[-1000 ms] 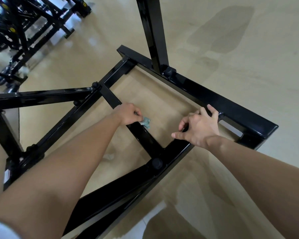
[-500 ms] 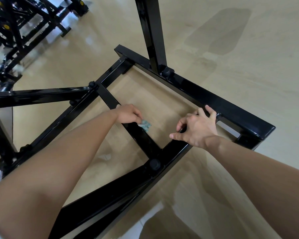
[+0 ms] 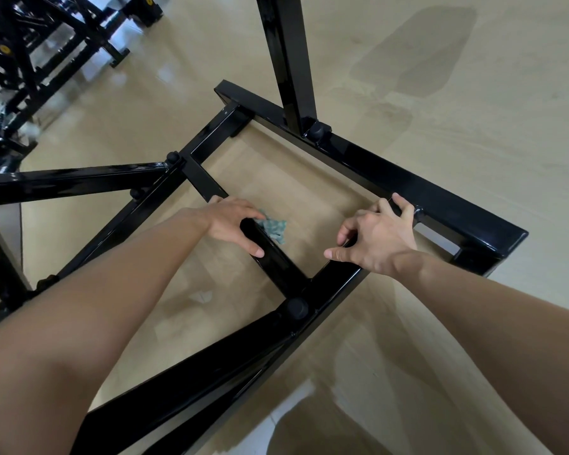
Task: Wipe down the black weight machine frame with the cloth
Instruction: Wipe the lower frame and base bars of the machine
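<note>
Fingers of left hand curl over crossbar, thumb along near side, pinning crumpled teal cloth against bar's far face. Second ago same hand sat as tight fist on bar; now spread wider, more cloth showing. Reads as wipe stroke underway, crossbar only partly done. Right hand grips side rail, bracing. Low on tan floor, black weight machine frame: glossy square tubing, bolt caps at joints.
</note>
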